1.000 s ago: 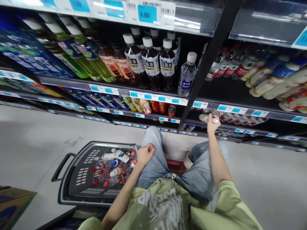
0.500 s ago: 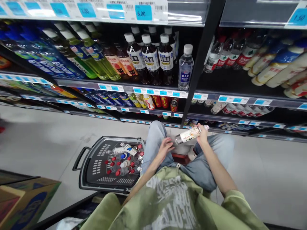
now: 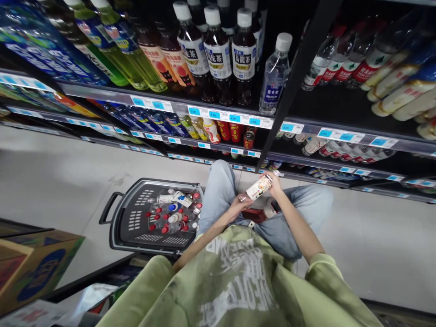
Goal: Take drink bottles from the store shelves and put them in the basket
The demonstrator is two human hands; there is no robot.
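I sit facing drink shelves, knees in light jeans. Both hands hold one small bottle with a white and orange label (image 3: 259, 187), tilted above my lap. My right hand (image 3: 275, 183) grips its upper, cap end. My left hand (image 3: 239, 205) is closed under its lower end. To my left a dark shopping basket (image 3: 136, 222) stands on the floor, filled with several bottles with red and white caps.
Shelves of bottled tea (image 3: 218, 54), water (image 3: 274, 72) and cans (image 3: 249, 139) rise in front, with blue price tags along their edges. A black upright post (image 3: 296, 86) divides them. A cardboard box (image 3: 30, 268) lies at the lower left. Grey floor tiles spread on both sides.
My right hand drew the bottle off the low shelf and brought it in over my lap. My left hand rose from near the basket and closed on its lower end.
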